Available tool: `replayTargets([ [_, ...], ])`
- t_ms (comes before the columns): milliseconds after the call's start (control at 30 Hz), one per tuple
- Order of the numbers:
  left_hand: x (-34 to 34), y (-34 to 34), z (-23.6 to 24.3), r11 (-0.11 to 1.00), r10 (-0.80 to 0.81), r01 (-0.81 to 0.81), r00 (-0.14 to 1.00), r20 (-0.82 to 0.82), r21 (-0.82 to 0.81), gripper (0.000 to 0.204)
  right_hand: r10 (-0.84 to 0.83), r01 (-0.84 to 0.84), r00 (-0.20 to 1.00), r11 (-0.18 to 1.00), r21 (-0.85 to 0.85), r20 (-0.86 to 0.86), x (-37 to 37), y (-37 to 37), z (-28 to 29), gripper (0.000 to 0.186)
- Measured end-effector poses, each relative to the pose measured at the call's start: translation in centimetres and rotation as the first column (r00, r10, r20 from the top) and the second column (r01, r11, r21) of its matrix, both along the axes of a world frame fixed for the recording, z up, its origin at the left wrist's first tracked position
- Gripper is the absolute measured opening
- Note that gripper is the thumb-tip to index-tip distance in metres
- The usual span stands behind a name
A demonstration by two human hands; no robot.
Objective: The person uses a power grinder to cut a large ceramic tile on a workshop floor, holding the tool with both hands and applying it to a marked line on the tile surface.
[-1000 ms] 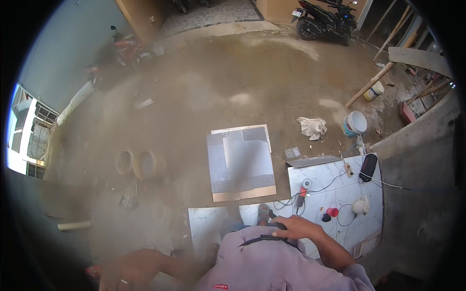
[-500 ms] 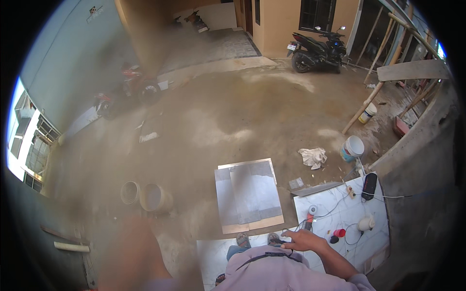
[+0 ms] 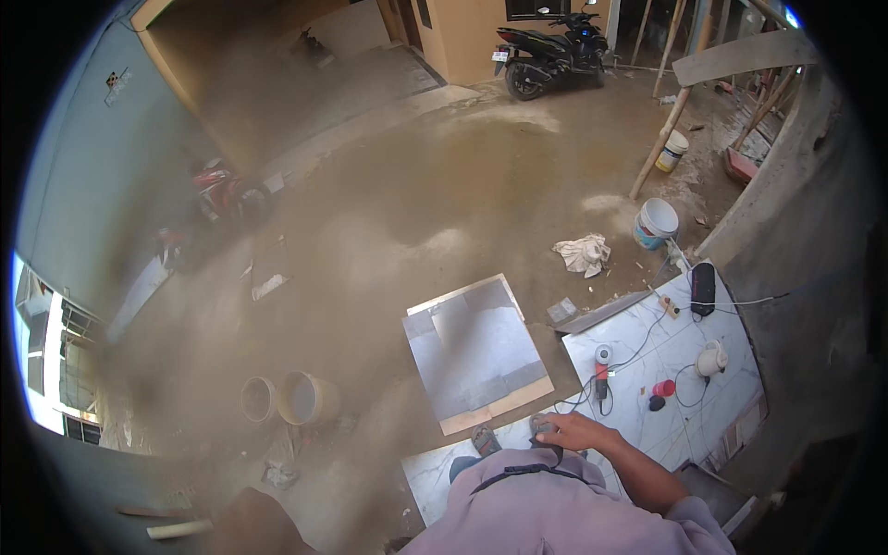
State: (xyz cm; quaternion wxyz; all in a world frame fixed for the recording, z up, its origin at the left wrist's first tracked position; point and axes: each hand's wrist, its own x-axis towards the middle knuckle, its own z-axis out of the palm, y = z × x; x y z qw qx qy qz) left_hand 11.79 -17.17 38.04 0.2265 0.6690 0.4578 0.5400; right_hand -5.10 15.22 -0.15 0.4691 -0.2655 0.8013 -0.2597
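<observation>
My right hand (image 3: 569, 430) is closed on a black strap (image 3: 555, 450) at my waist, above my sandaled foot. My left hand (image 3: 254, 518) is a blurred shape at the lower left edge, its fingers unclear. In front of my feet lie stacked grey sheets (image 3: 476, 347) on light board. To their right, on white marble-look tiles (image 3: 647, 425), are a red-and-black angle grinder (image 3: 602, 365), a pink cup (image 3: 663, 388), a black round piece (image 3: 658, 404), a cream container (image 3: 710, 358), a wooden socket strip (image 3: 668, 307), a black elongated object (image 3: 703, 287) and several cords.
Two buckets (image 3: 305, 398) stand left. A crumpled cloth (image 3: 581, 252), white buckets (image 3: 657, 222), leaning poles (image 3: 661, 148) and a concrete wall (image 3: 805, 305) are right. A black scooter (image 3: 550, 60) and blurred red motorbike (image 3: 222, 194) are parked further back. A smudge blurs the left side.
The view has swung and tilted over the last second, shifting the yard in the frame. My left hand has changed position at the lower left. My right hand stays at my waist.
</observation>
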Motion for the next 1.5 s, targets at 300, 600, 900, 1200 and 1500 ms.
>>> replayTargets([
  [300, 0.0, -0.8, -43.0, -0.12, 0.974, -0.177, 0.17, -0.151, -0.977, 0.042, -0.095, 0.088, 0.995, 0.925, 0.37, 0.002, 3.4, 6.8, -13.6, 0.052],
  [600, 8.7, 5.2, -54.6, 0.013, 0.958, -0.175, 0.284, -0.038, -0.985, 0.034, 0.117, -0.119, 0.993, 0.968, 0.22, 0.02, 7.9, 2.7, -14.3, 0.033],
  [900, 10.2, 6.6, -52.2, 0.227, 0.966, 0.117, 0.098, 0.238, -0.967, 0.026, 0.186, -0.211, 0.924, 0.977, 0.04, 0.335, 6.6, 4.2, -18.5, 0.014],
  [1200, 12.9, 9.4, -57.9, 0.489, 0.86, 0.234, -0.292, 0.419, -0.84, 0.035, 0.29, -0.264, 0.733, 0.955, -0.136, 0.615, 7.3, 8.0, -24.1, 0.035],
  [1500, 8.4, 6.9, -56.2, 0.175, 0.939, 0.116, -0.317, 0.13, -0.978, 0.041, -0.055, 0.024, 0.988, 0.978, 0.206, 0.147, 1.1, 5.0, -24.0, 0.035],
])
